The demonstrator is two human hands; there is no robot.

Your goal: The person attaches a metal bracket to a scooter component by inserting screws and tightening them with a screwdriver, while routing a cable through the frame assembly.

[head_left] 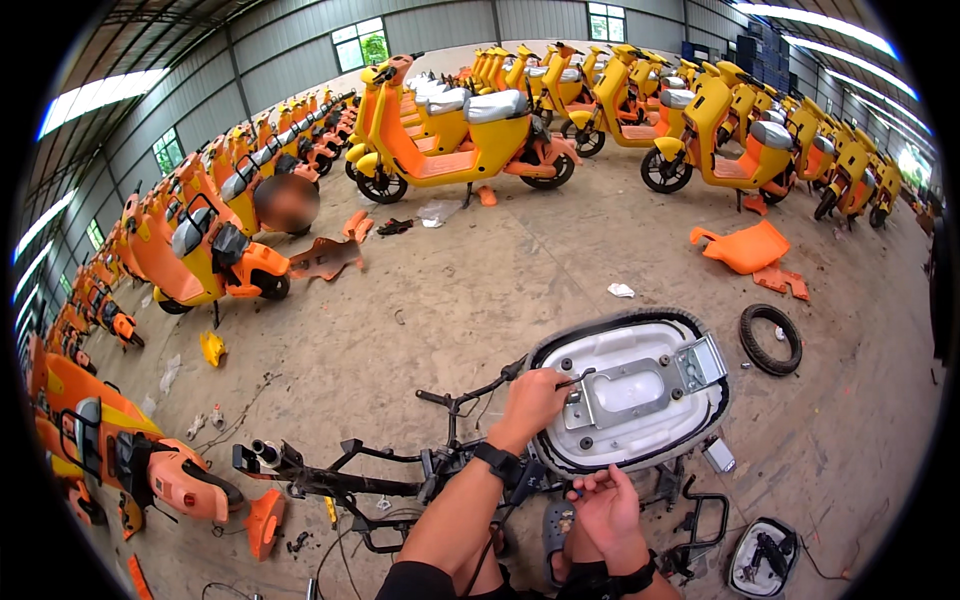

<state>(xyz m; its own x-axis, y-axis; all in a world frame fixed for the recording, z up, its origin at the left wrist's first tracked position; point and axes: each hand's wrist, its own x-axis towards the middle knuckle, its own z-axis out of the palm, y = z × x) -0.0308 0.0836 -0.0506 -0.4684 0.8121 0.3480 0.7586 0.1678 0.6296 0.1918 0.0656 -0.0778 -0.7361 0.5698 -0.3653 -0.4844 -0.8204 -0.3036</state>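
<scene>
An upturned scooter seat lies before me, its white underside bordered by a black rim. A metal plate is fixed across it, and a hinge bracket stands at its right end. My left hand is closed at the seat's left side, gripping a thin dark bent rod beside the plate's end. Just below the seat's near edge, my right hand is palm up with curled fingers; something tiny and bluish shows at its fingertips. Beneath the seat is a bare black scooter frame, partly hidden by my left arm.
A tyre and orange body panels lie to the right. Near my right arm are a black tubular rack and another upturned seat holding dark parts. Yellow and orange scooters stand in rows. Cables and panels litter the left floor.
</scene>
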